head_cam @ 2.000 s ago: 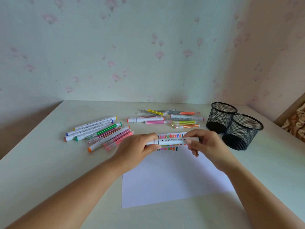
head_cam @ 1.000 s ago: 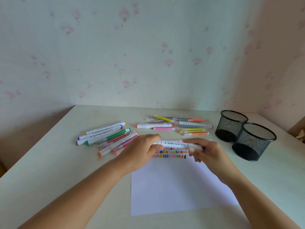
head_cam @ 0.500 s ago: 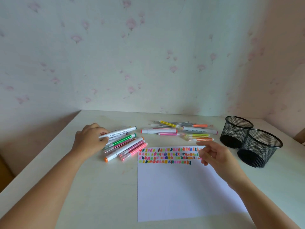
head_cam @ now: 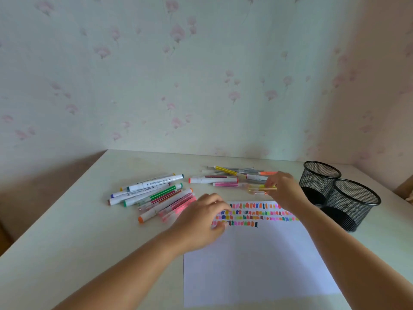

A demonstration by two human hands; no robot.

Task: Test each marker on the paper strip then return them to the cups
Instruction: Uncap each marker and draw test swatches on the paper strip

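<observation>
Left hand (head_cam: 201, 222): centre of frame, over the paper's upper left corner, fingers loosely curled, holding nothing
Right hand (head_cam: 285, 190): right of centre, fingertips down on the yellow marker (head_cam: 260, 188); whether they pinch it, cannot tell
Paper (head_cam: 257, 265): lower centre, flat on the table (head_cam: 67, 238), colour swatches (head_cam: 263, 213) in rows along its top edge
Left cluster (head_cam: 154, 195): loose markers, left of centre
Upper cluster (head_cam: 213, 180): loose markers, just above the paper
Far cup (head_cam: 319, 182): black mesh, right side
Near cup (head_cam: 355, 204): black mesh, beside it, lower right

I see a pale table (head_cam: 67, 242) across the lower frame, set into a corner. Wallpaper (head_cam: 178, 86) with faint pink flowers fills the upper frame. At the right edge is a brown shape (head_cam: 405, 190) I cannot identify.
</observation>
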